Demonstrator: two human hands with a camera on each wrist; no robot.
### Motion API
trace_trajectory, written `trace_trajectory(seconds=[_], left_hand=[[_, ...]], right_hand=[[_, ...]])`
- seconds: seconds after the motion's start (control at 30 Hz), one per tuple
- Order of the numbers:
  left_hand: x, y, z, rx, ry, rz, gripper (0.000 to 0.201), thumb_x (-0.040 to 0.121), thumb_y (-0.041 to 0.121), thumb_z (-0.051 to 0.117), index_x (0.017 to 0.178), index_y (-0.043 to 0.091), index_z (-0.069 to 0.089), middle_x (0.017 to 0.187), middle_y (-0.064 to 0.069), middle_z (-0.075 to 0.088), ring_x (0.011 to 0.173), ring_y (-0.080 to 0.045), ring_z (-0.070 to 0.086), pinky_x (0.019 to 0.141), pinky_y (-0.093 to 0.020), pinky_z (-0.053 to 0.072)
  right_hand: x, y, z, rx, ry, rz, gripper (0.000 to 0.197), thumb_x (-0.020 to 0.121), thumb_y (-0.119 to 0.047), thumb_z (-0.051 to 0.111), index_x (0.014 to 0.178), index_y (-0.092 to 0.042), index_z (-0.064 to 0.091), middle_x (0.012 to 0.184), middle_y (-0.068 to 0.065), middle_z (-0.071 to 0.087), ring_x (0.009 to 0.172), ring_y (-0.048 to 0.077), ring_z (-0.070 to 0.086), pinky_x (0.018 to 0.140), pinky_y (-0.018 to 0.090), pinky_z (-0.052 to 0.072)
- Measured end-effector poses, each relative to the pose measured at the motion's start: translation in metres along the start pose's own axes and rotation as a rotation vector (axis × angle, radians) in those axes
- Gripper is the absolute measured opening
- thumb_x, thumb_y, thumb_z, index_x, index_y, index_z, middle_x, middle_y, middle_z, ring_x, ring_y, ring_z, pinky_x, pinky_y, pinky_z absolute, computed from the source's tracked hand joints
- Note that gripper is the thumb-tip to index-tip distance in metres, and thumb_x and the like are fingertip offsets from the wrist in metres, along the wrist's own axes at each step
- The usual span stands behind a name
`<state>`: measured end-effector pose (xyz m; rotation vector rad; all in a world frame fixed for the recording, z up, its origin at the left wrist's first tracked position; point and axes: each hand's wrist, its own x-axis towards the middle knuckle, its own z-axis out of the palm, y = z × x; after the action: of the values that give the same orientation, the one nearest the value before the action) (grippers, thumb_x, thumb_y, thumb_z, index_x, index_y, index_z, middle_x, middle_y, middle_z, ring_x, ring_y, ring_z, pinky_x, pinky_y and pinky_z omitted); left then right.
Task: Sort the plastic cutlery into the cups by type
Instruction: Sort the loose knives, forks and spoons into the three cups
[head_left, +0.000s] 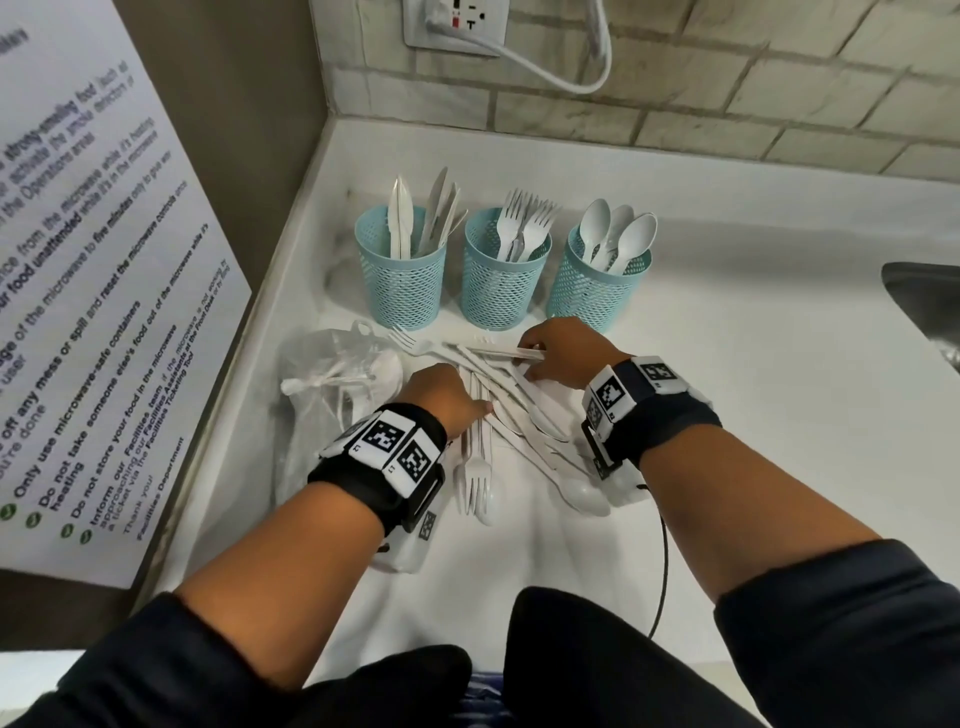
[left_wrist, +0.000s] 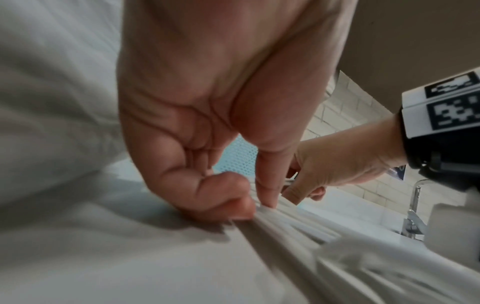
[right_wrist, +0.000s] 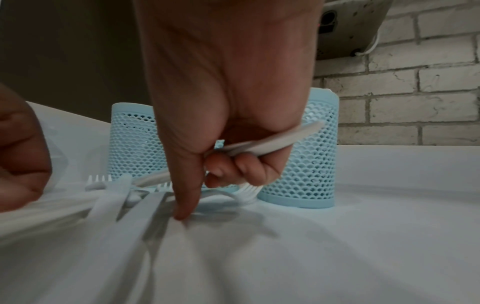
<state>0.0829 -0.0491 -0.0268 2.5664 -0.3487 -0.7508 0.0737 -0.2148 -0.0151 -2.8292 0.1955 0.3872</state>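
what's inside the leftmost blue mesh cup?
The leftmost blue mesh cup holds white plastic knives standing blade-up, with no forks or spoons showing above the rim. Their handles are mostly hidden behind the mesh wall, and the cup's bottom is not visible.

Three blue mesh cups standing on the white bench, holding knives, forks, spoons; left hand touching loose cutlery pile, right hand gripping white pieces.

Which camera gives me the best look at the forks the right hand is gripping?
Right wrist: the forks cross the right hand, fingers curled round the handles, tines showing by the cup. Head view shows only the handles poking out. Left wrist shows just a blurred sliver.
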Motion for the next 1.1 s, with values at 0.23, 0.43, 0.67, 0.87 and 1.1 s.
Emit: trace_trajectory(seconds=[0.23, 0.43, 0.67, 0.87, 1.1], left_hand=[[0.001, 0.001, -0.001, -0.170, 0.017, -0.008, 0.025, 0.082, 0.024, 0.059, 0.081, -0.001, 0.061, 0.084, -0.018, 0.067, 0.086, -0.032, 0.066, 0.076, -0.032, 0.052], [0.001, -0.005, -0.004, -0.373, -0.021, -0.061, 0.030, 0.080, 0.009, 0.062, 0.056, 0.006, 0.044, 0.054, -0.009, 0.050, 0.049, -0.025, 0.052, 0.059, -0.035, 0.053], [-0.005, -0.011, -0.016, -0.238, 0.029, 0.000, 0.046, 0.080, 0.031, 0.071, 0.052, 0.008, 0.042, 0.048, -0.005, 0.048, 0.045, -0.018, 0.045, 0.070, -0.030, 0.048], [-0.015, -0.008, -0.030, -0.193, 0.048, 0.019, 0.038, 0.081, 0.016, 0.068, 0.054, 0.009, 0.042, 0.051, -0.004, 0.046, 0.044, -0.017, 0.046, 0.057, -0.028, 0.050], [-0.019, 0.000, -0.035, -0.465, -0.022, 0.051, 0.016, 0.082, 0.007, 0.066, 0.072, 0.003, 0.055, 0.067, -0.010, 0.055, 0.059, -0.020, 0.056, 0.076, -0.038, 0.056]], right_hand=[[-0.001, 0.002, -0.008, -0.120, 0.018, -0.017, 0.036, 0.078, -0.020, 0.072, 0.113, -0.019, 0.065, 0.101, 0.005, 0.035, 0.102, 0.028, 0.052, 0.083, 0.028, 0.039], [0.001, -0.005, -0.024, -0.258, -0.040, 0.063, 0.033, 0.074, -0.023, 0.075, 0.104, -0.011, 0.066, 0.096, 0.004, 0.048, 0.101, 0.028, 0.057, 0.081, 0.035, 0.048], [-0.003, 0.004, -0.034, -0.305, 0.009, 0.146, 0.017, 0.074, -0.016, 0.072, 0.080, -0.004, 0.062, 0.065, -0.003, 0.055, 0.067, 0.019, 0.056, 0.069, 0.029, 0.047], [-0.006, -0.002, -0.037, -0.094, -0.308, 0.155, 0.022, 0.071, -0.030, 0.076, 0.081, -0.012, 0.067, 0.067, -0.004, 0.060, 0.072, 0.019, 0.057, 0.072, 0.028, 0.046], [-0.007, 0.007, 0.002, 0.048, -0.219, 0.169, 0.035, 0.064, -0.033, 0.081, 0.084, -0.006, 0.071, 0.075, 0.004, 0.064, 0.072, 0.020, 0.058, 0.069, 0.030, 0.046]])
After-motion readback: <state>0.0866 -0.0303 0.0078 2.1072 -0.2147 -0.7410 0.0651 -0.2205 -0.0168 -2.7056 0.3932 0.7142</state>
